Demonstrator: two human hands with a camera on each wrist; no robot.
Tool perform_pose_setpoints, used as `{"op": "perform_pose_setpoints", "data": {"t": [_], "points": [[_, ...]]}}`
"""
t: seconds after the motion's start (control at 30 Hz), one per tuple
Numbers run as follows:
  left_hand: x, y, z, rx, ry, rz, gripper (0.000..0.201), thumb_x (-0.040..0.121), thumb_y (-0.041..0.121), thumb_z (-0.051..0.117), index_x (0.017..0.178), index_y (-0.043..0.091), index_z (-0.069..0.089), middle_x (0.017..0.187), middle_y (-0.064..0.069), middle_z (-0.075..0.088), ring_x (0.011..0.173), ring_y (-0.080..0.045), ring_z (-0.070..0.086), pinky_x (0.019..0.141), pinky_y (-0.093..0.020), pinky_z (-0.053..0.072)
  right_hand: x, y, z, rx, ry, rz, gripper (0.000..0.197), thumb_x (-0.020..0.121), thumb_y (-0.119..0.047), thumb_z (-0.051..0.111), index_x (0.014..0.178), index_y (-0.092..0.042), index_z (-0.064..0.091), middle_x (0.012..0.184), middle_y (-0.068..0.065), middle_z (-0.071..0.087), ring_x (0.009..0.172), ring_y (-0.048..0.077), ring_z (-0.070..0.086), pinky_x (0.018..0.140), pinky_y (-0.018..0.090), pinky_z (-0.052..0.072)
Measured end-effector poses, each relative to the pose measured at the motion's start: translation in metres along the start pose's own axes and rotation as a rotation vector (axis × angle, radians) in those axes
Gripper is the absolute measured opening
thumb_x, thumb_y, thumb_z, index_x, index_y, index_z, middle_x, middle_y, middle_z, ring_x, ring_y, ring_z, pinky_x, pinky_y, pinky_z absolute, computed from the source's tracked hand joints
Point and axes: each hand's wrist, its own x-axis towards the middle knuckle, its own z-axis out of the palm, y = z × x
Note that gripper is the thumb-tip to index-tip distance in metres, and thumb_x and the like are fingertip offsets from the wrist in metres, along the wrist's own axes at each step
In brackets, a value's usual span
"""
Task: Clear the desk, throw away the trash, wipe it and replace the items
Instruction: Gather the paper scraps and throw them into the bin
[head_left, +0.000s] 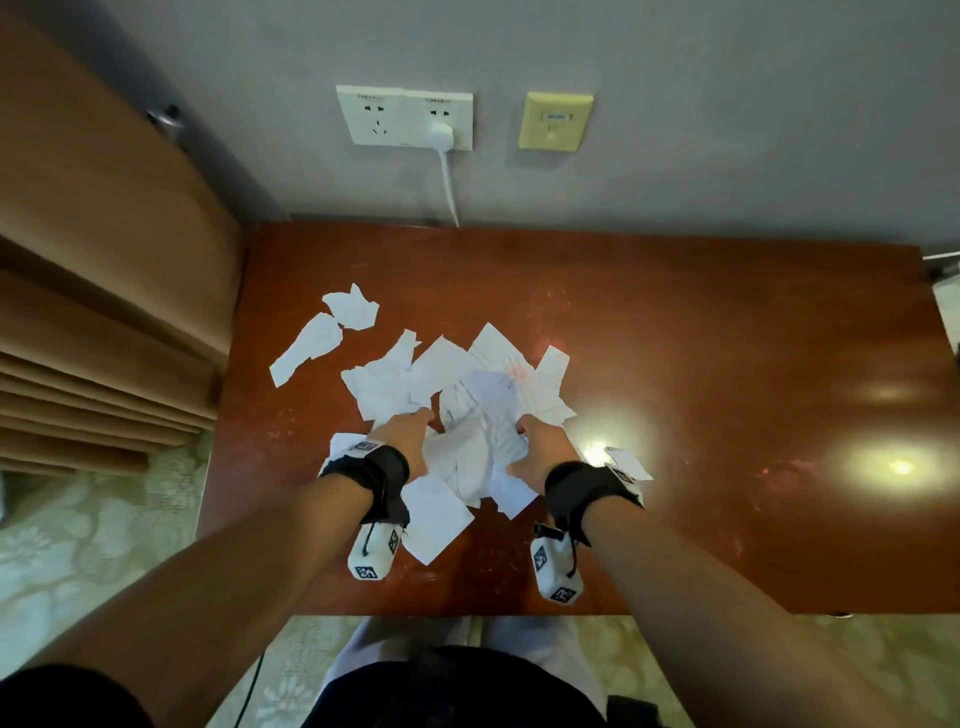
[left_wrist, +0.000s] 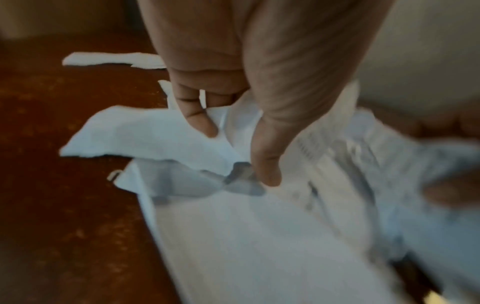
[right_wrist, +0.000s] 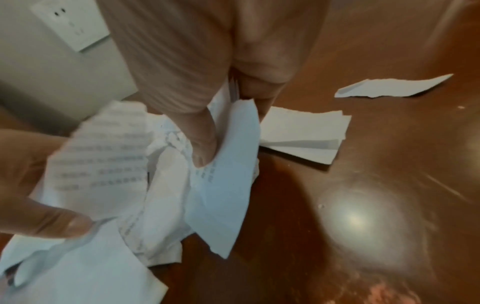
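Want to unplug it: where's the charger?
Head view: the charger sits in the right half of the outlet on the wall, left of the yellow plate, above the desk.

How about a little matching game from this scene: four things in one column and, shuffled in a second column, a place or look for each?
Things
1. white plug
2. yellow wall plate
3. paper scraps
4. desk

Places or looks
A. reddish-brown and glossy
B. gathered between the left hand and the right hand
C. in the white wall socket
D. on the wall, right of the white wall socket

Right pairs: 1-C, 2-D, 3-B, 4-A.
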Motion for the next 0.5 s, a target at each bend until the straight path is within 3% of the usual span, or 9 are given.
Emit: {"op": "perform_pose_setpoints", "data": {"t": [0.1, 0.2, 0.33, 0.43, 0.5], "points": [[0.000, 0.005, 0.006, 0.285, 0.045, 0.019, 0.081, 0.080, 0.036, 0.076, 0.145, 0.021, 0.031, 0.134, -0.010, 0.050, 0.118, -0.032, 0.053, 0.093, -0.041, 0.051, 0.013, 0.003, 0.010, -0.099, -0.003, -0.088, 0.053, 0.081, -0.010, 0.073, 0.128, -0.013, 0.047, 0.128, 0.008, 0.048, 0.116, 0.029, 0.052, 0.094, 0.032, 0.046], [-0.003, 0.009, 0.007, 0.493, 0.110, 0.021, 0.078, 0.077, 0.054, 0.074, 0.139, 0.020, 0.039, 0.134, -0.010, 0.042, 0.120, -0.032, 0.042, 0.096, -0.042, 0.043, 0.017, 0.003, 0.018, -0.273, 0.059, -0.141, 0.064, 0.074, -0.020, 0.080, 0.127, -0.016, 0.045, 0.129, 0.006, 0.040, 0.115, 0.026, 0.044, 0.094, 0.035, 0.047], [-0.001, 0.011, 0.008, 0.612, 0.102, 0.009, 0.052, 0.082, 0.045, 0.073, 0.128, 0.026, 0.057, 0.135, -0.007, 0.040, 0.123, -0.031, 0.036, 0.101, -0.044, 0.038, 0.023, 0.005, 0.025, -0.384, 0.072, -0.160, 0.071, 0.075, -0.026, 0.080, 0.131, -0.016, 0.038, 0.129, 0.007, 0.044, 0.115, 0.026, 0.044, 0.091, 0.035, 0.046], [-0.003, 0.012, 0.005, 0.627, 0.086, 0.022, 0.039, 0.085, 0.041, 0.070, 0.122, 0.030, 0.063, 0.127, -0.001, 0.052, 0.122, -0.027, 0.041, 0.100, -0.043, 0.035, 0.026, 0.004, 0.026, -0.426, 0.048, -0.179, 0.062, 0.079, -0.024, 0.075, 0.128, -0.016, 0.038, 0.124, 0.007, 0.052, 0.115, 0.026, 0.045, 0.089, 0.034, 0.044], [-0.006, 0.013, 0.005, 0.603, 0.062, 0.003, 0.031, 0.090, 0.036, 0.065, 0.120, 0.030, 0.062, 0.118, 0.001, 0.060, 0.118, -0.024, 0.048, 0.101, -0.042, 0.035, 0.027, 0.003, 0.028, -0.475, 0.065, -0.208, 0.066, 0.080, -0.025, 0.075, 0.133, -0.014, 0.038, 0.130, 0.009, 0.047, 0.118, 0.026, 0.043, 0.093, 0.034, 0.045]]}}
